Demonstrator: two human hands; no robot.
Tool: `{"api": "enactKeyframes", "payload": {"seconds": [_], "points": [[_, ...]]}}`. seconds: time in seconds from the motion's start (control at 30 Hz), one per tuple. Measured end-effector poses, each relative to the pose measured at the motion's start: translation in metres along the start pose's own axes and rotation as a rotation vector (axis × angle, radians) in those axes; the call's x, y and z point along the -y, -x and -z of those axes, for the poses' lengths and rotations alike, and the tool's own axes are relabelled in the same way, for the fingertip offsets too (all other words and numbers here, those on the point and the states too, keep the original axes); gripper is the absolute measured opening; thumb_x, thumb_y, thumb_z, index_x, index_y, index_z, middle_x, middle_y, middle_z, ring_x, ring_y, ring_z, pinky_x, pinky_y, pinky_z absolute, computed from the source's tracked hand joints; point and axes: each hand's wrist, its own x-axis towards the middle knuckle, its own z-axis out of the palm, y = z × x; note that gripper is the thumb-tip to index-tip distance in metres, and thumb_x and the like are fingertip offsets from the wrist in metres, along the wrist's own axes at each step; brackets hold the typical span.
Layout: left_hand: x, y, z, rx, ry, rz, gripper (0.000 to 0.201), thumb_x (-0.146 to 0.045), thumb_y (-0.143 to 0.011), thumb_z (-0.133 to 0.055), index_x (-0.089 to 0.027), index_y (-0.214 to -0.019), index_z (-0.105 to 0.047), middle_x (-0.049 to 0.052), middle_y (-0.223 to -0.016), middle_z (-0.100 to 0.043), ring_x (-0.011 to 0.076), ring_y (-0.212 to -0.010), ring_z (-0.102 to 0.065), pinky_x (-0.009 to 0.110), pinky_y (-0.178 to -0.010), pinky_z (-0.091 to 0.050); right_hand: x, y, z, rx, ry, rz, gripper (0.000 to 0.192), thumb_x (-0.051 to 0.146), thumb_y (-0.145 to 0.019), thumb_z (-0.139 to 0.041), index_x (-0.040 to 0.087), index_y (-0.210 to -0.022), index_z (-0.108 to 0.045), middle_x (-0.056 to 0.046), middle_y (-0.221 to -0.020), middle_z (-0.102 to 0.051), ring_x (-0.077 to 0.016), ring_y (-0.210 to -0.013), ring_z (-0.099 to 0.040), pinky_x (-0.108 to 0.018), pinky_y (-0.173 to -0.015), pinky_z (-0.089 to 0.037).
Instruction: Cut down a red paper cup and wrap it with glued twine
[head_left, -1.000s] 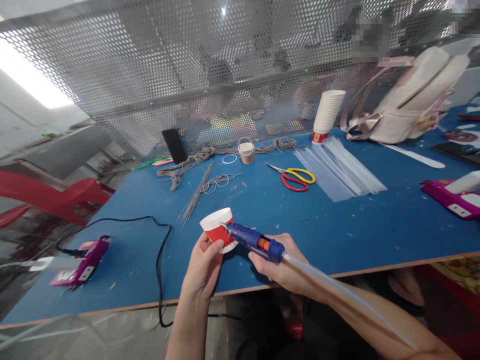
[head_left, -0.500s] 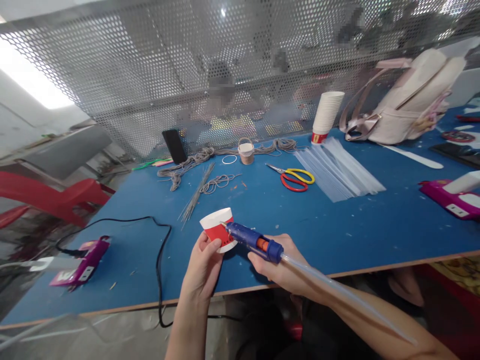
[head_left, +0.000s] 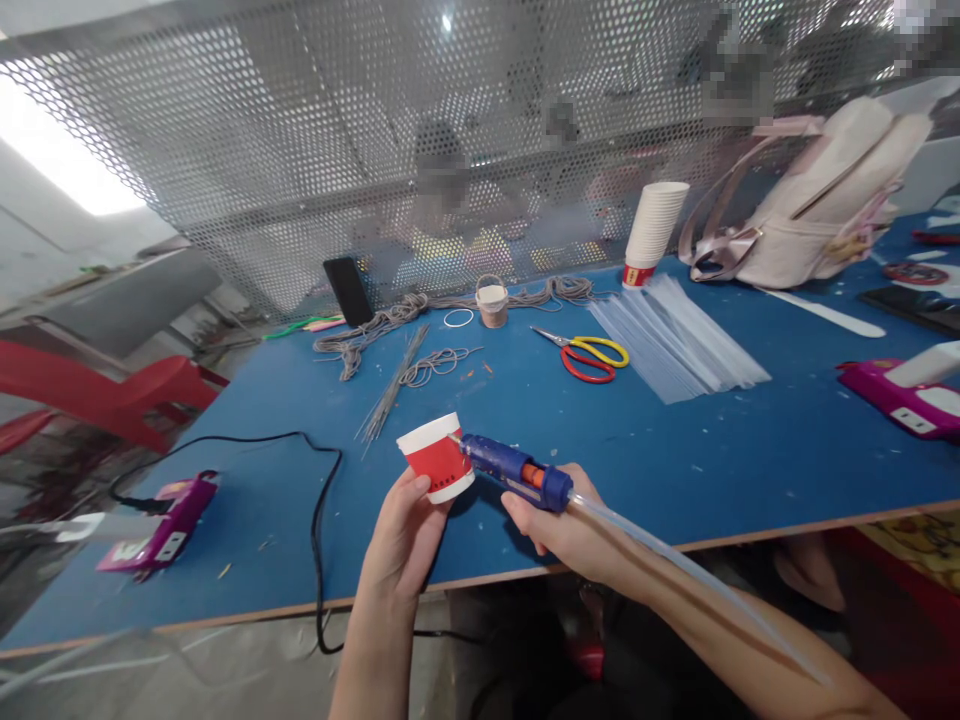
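My left hand (head_left: pixel 405 535) holds a small red and white paper cup (head_left: pixel 436 458) upside down above the near edge of the blue table (head_left: pixel 750 450). A blue hot glue gun (head_left: pixel 517 470) is gripped in my right hand (head_left: pixel 566 530), with its nozzle touching the right side of the cup. A long clear glue stick (head_left: pixel 675 575) trails from the back of the gun along my right forearm.
Yellow and red scissors (head_left: pixel 589 355), a pile of clear glue sticks (head_left: pixel 679 345), a stack of paper cups (head_left: pixel 652 230), grey cord (head_left: pixel 390 325), thin wires (head_left: pixel 390 390), a small wrapped cup (head_left: pixel 492 302), a phone (head_left: pixel 349 290) and a backpack (head_left: pixel 817 205) lie farther back. Purple power strips (head_left: pixel 161 525) (head_left: pixel 904 395) and a black cable (head_left: pixel 319 520) sit at the sides.
The cup has turned slightly in my left hand, showing more red side. The glue gun nozzle has shifted to the cup's right side and my right hand moved a little right.
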Motion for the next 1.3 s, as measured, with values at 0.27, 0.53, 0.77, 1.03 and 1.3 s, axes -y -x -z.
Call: {"api": "enactKeyframes", "payload": {"seconds": [0.27,0.53,0.77,1.03,1.3], "points": [[0.0012,0.0001,-0.0003,0.004,-0.038,-0.019,0.031,-0.023,-0.062,-0.081,-0.015,-0.091,-0.073,0.007,-0.086,-0.076,0.0229,-0.083,-0.069,0.033,-0.082,-0.054,0.002,0.0002,-0.0055,0.02,0.053,0.14,0.027,0.028,-0.073,-0.055,0.022,-0.055,-0.036,0.006,-0.046,-0.037,-0.007,-0.041,-0.034,-0.02,-0.04,-0.03],[0.0006,0.0005,-0.0004,-0.029,-0.049,-0.015,0.034,-0.025,-0.061,-0.08,-0.015,-0.093,-0.073,0.008,-0.089,-0.076,0.0268,-0.089,-0.07,0.036,-0.085,-0.053,0.0023,-0.0006,0.0003,-0.013,0.047,0.059,0.031,0.029,-0.073,-0.056,0.022,-0.049,-0.038,0.005,-0.037,-0.04,-0.0069,-0.035,-0.036,-0.02,-0.037,-0.029],[0.0014,0.0005,0.0007,-0.013,-0.075,0.001,0.03,-0.025,-0.061,-0.081,-0.013,-0.088,-0.074,0.009,-0.086,-0.076,0.0263,-0.086,-0.07,0.035,-0.083,-0.054,0.0056,0.0006,-0.0024,-0.009,0.03,0.076,0.029,0.031,-0.073,-0.056,0.021,-0.051,-0.041,0.006,-0.039,-0.042,-0.007,-0.036,-0.038,-0.019,-0.037,-0.031],[0.0009,-0.0011,-0.0005,-0.014,-0.039,-0.009,0.032,-0.023,-0.062,-0.08,-0.016,-0.093,-0.074,0.007,-0.087,-0.076,0.0214,-0.086,-0.07,0.029,-0.083,-0.053,0.009,0.001,0.0009,0.028,-0.041,-0.045,0.03,0.032,-0.072,-0.059,0.02,-0.05,-0.044,0.006,-0.038,-0.042,-0.0057,-0.034,-0.038,-0.018,-0.036,-0.031],[0.0003,-0.0013,0.0005,-0.034,0.034,0.008,0.032,-0.021,-0.064,-0.077,-0.013,-0.095,-0.073,0.009,-0.095,-0.076,0.0231,-0.09,-0.068,0.033,-0.085,-0.054,0.0032,-0.0008,0.0032,0.003,-0.041,-0.082,0.031,0.037,-0.072,-0.059,0.019,-0.05,-0.048,0.005,-0.038,-0.045,-0.007,-0.034,-0.042,-0.019,-0.038,-0.035]]}}
